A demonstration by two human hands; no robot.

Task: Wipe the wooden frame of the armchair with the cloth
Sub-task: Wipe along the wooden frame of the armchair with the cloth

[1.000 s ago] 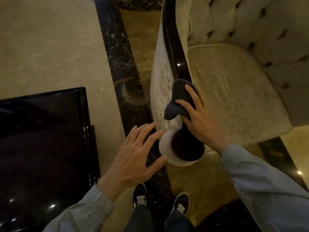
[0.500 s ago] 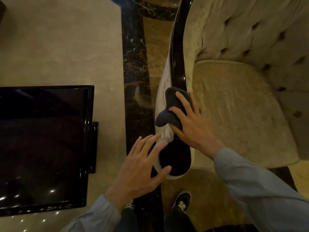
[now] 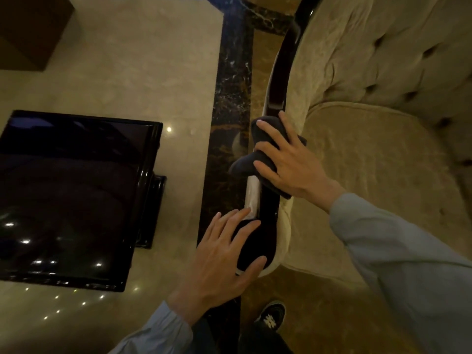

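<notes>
Cloth [image 3: 265, 152], dark and bunched, is draped over the wooden frame [image 3: 268, 226] of the armchair [image 3: 370, 154], just right of frame centre, with a loose tail hanging off toward 9 o'clock. It is pinned under the right hand [image 3: 291, 164], whose fingers [image 3: 270, 132] are spread wide and laid flat across it, pressing rather than pinching. The fabric is judged soft, light and limp, so it is best held under the whole palm with some of it folded beneath the fingers; the hanging tail could drag or slip off the rail. The dark frame looks glossy and hard, so the cloth is likely to glide easily, and firm downward pressure is judged necessary. The rail is narrow and curved, running from 12 o'clock down to its rounded scroll end at 6 o'clock.

The left hand [image 3: 222, 254] is held open with fingers fanned, at 7 o'clock from the cloth, by the scroll end; whether it touches the wood cannot be told.

Counted: 1 cloth, 1 armchair, 2 hands, 1 glossy black side table [image 3: 76, 200] at 9 o'clock, 1 shoe [image 3: 272, 318] in view at 6 o'clock, on a polished marble floor [image 3: 127, 72]
</notes>
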